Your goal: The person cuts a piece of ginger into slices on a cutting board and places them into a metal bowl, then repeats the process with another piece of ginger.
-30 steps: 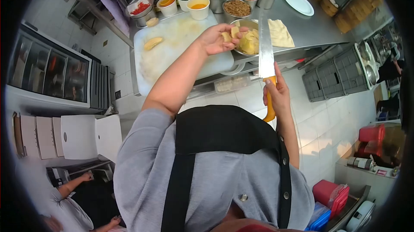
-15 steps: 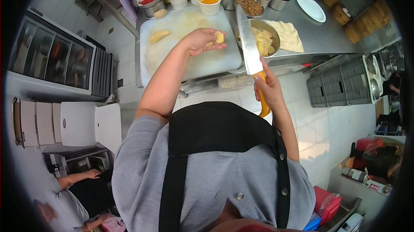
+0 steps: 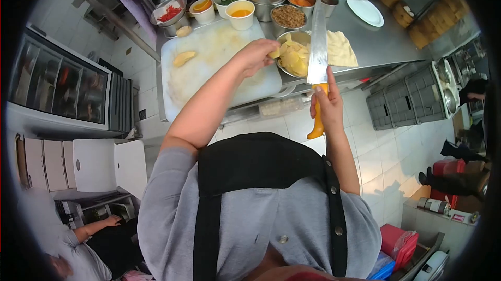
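My right hand (image 3: pixel 329 104) grips the yellow handle of a large knife (image 3: pixel 318 54), its broad blade pointing away from me. The blade passes over the right side of a metal bowl (image 3: pixel 282 70) heaped with pale yellow slices (image 3: pixel 295 57). At the bowl's left rim is my left hand (image 3: pixel 254 56), its fingers closed on a pale yellow slice (image 3: pixel 275 53); whether it holds more is hidden. A peeled yellowish piece (image 3: pixel 183 58) lies on the white cutting board (image 3: pixel 209 80), and a smaller piece (image 3: pixel 183 31) sits near its back edge.
Behind the board stand a bowl of red strips (image 3: pixel 169 14) and white tubs, one with orange liquid (image 3: pixel 240 13). A bowl of brown crumbly mince (image 3: pixel 288 16), a folded pale cloth (image 3: pixel 342 51) and white plates (image 3: pixel 365 10) are also there. Another person (image 3: pixel 99 234) is at lower left.
My left hand has moved right from over the board to the bowl's rim with the slice. The knife has swung more upright in my right hand. The whole view has shifted slightly.
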Tool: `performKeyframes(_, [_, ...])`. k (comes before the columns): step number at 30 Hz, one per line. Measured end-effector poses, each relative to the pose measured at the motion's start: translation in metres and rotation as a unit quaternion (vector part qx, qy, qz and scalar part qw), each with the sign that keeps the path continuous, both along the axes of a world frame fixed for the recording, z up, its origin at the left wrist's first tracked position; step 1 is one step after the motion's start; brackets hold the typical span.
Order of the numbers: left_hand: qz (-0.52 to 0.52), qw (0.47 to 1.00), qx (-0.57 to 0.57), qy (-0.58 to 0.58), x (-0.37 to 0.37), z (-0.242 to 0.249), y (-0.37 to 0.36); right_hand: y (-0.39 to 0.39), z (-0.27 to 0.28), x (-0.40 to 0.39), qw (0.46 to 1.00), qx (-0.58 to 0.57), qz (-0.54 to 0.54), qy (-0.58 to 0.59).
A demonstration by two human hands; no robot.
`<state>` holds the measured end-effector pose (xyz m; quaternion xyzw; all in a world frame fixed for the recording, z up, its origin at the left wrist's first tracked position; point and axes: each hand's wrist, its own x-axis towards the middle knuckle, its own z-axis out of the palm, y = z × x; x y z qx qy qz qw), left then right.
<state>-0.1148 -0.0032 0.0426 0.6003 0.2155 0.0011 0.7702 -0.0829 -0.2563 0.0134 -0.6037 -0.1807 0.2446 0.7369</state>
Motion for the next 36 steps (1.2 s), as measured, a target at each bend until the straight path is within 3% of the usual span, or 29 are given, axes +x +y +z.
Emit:
performKeyframes(3, [-0.046,0.998,0.025,-0.024,0.038,-0.002,-0.009,-0.010,0.005,0.004,0.999,-0.006,-0.023,-0.025])
performKeyframes(9, [-0.091,0.977,0.178,0.078,0.061,0.029,-0.033,-0.026,0.011,0.005,0.997,-0.019,-0.066,-0.028])
performKeyframes(12, [-0.079,0.970,0.230,0.020,0.074,-0.012,-0.001,-0.033,0.004,0.007,0.997,-0.016,-0.070,-0.037])
performKeyframes(15, [-0.090,0.899,0.427,-0.042,0.064,-0.029,0.014,-0.037,-0.005,0.008,0.998,-0.008,-0.056,-0.032])
performKeyframes(17, [-0.133,0.822,0.537,-0.135,0.058,-0.045,0.003,-0.034,-0.007,0.008,0.998,-0.009,-0.045,-0.032])
performKeyframes(19, [-0.170,0.739,0.636,-0.142,0.055,-0.066,-0.015,-0.028,-0.009,0.009,0.999,-0.022,-0.028,-0.041])
performKeyframes(21, [-0.160,0.691,0.702,-0.067,0.042,-0.060,-0.030,-0.016,-0.001,0.006,0.998,-0.022,-0.017,-0.055])
performKeyframes(24, [-0.133,0.686,0.715,-0.034,0.029,-0.048,-0.024,-0.002,0.008,0.002,0.995,-0.054,-0.015,-0.080])
performKeyframes(25, [-0.085,0.691,0.713,-0.085,0.023,-0.050,-0.017,-0.001,0.008,0.002,0.995,-0.051,-0.012,-0.089])
performKeyframes(27, [-0.046,0.725,0.683,-0.073,0.017,-0.038,0.003,0.002,0.012,0.000,0.994,-0.054,-0.015,-0.091])
performKeyframes(30, [0.061,0.745,0.661,-0.071,-0.007,-0.047,0.072,0.003,0.012,-0.006,0.996,-0.054,0.000,-0.077])
performKeyframes(31, [0.116,0.710,0.695,0.000,-0.021,-0.050,0.097,0.002,0.011,-0.007,0.996,-0.052,0.008,-0.071])
performKeyframes(32, [0.126,0.663,0.723,0.150,-0.036,-0.051,0.122,0.000,0.009,-0.009,0.995,-0.062,0.037,-0.061])
performKeyframes(34, [0.161,0.605,0.689,0.365,-0.070,-0.050,0.157,-0.003,0.002,-0.013,0.991,-0.080,0.094,-0.043])
performKeyframes(36, [0.160,0.646,0.627,0.405,-0.101,-0.042,0.170,0.001,0.001,-0.025,0.984,-0.129,0.118,-0.036])
